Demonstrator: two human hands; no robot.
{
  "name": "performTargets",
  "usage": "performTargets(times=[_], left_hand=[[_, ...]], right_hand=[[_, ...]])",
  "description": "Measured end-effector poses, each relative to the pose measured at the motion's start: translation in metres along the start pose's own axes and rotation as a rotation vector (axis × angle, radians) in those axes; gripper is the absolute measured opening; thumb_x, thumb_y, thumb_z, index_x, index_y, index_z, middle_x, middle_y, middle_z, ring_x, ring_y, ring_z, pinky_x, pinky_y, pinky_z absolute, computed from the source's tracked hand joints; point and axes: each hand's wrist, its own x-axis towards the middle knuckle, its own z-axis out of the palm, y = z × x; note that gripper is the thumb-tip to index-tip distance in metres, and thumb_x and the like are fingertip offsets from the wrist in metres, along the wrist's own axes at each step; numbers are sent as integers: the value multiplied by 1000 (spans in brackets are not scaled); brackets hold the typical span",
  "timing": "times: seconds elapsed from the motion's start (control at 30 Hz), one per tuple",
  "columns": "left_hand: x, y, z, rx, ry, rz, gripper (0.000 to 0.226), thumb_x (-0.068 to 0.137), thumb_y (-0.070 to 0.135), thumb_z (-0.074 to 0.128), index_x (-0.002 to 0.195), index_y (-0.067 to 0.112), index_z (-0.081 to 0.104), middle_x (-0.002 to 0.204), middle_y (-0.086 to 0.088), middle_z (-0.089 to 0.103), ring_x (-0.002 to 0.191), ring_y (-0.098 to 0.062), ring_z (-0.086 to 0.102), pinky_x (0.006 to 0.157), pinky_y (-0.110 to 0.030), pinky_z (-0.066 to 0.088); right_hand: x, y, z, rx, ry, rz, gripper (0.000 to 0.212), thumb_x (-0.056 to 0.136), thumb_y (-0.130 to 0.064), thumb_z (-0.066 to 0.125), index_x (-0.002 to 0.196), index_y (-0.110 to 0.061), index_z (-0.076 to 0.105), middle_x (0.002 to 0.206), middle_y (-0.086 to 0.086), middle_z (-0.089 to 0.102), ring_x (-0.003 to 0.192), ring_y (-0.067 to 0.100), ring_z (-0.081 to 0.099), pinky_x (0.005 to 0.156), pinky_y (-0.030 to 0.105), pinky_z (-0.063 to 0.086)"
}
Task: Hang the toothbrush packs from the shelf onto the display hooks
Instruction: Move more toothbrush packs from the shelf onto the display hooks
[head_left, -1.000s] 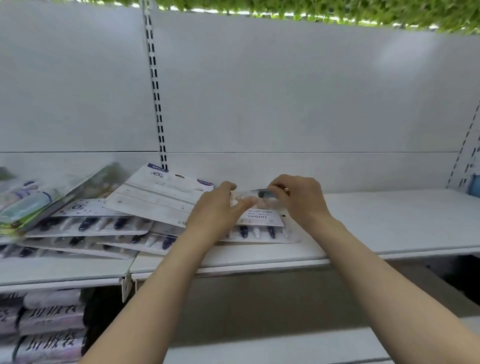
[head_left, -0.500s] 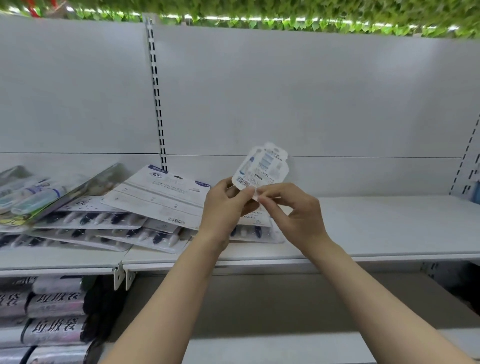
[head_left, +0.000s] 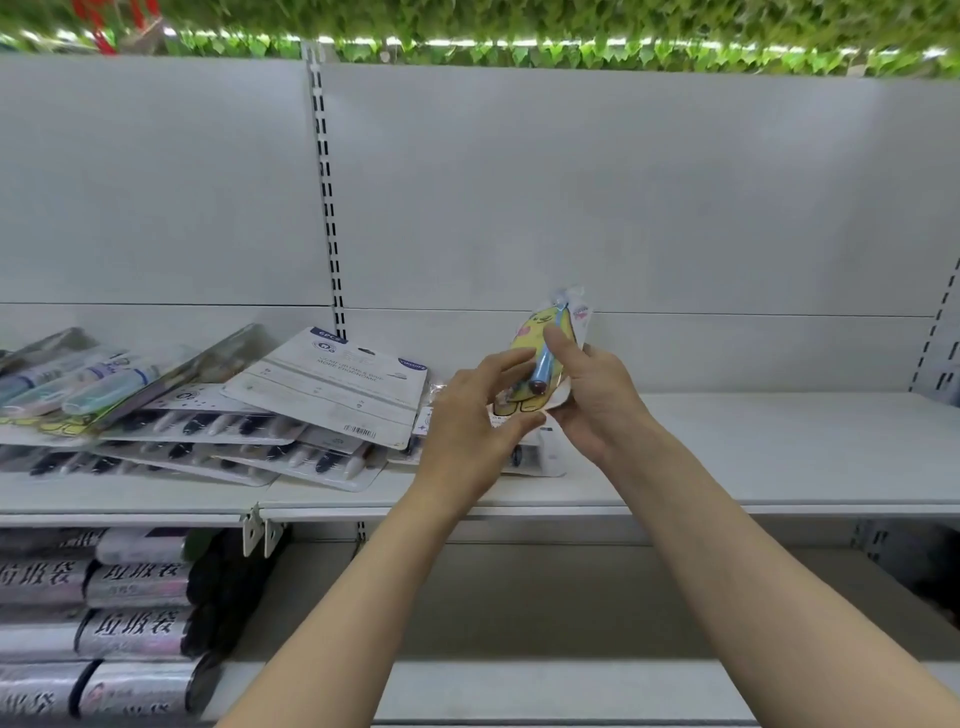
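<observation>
Holding upright a small yellow cartoon-printed blister pack with blue toothbrush (head_left: 542, 353) above the white metal shelf (head_left: 753, 441), right hand (head_left: 597, 400) gripped round its edge, left hand (head_left: 475, 421) pinched its lower corner.

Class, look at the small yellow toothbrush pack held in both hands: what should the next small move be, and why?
Probably raise the yellow toothbrush pack clear of the shelf and look for a display hook. Both the left hand and the right hand hold it above the shelf, its top end upward, and no hook is in view.

toothbrush packs (head_left: 208, 415) piled on shelf (head_left: 753, 447), left side.
</observation>
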Motion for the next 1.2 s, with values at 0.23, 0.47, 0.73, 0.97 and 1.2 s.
performTargets(times=[0.23,0.47,0.73,0.97,1.2], left_hand=[[0,-23,-54,286,249,-135,74,80,47,76,143,27,43,132,8,59,129,2,37,101,-12,31],[-11,-56,-116,816,442,-464,95,80,66,63,150,10,31,158,-12,32,149,-33,13,120,-51,16],[-12,-52,-117,512,507,-400,93,78,31,82,152,18,27,163,-10,9,148,-29,15,117,-45,23],[-5,-38,-112,343,604,-356,87,84,19,77,154,13,25,165,-2,7,151,-18,13,120,-32,20],[7,-23,-99,227,541,-234,44,82,23,78,123,22,63,162,0,26,138,-27,43,111,-48,39]], right_hand=[[11,20,12,57,49,42,25,94,-7,66,119,-2,64,110,20,73,96,36,73,82,56,59],[15,38,33,7,-39,87,27,94,-15,68,118,-5,65,108,19,75,91,34,74,72,51,62],[17,47,46,-35,-121,115,30,94,-18,68,121,-5,65,109,20,74,97,39,72,83,60,58],[17,47,45,-39,-146,102,31,95,-18,67,122,-4,64,110,20,74,99,40,72,81,56,60],[14,38,42,30,-116,66,34,94,-18,66,124,-4,63,111,20,74,94,37,73,77,54,61]])
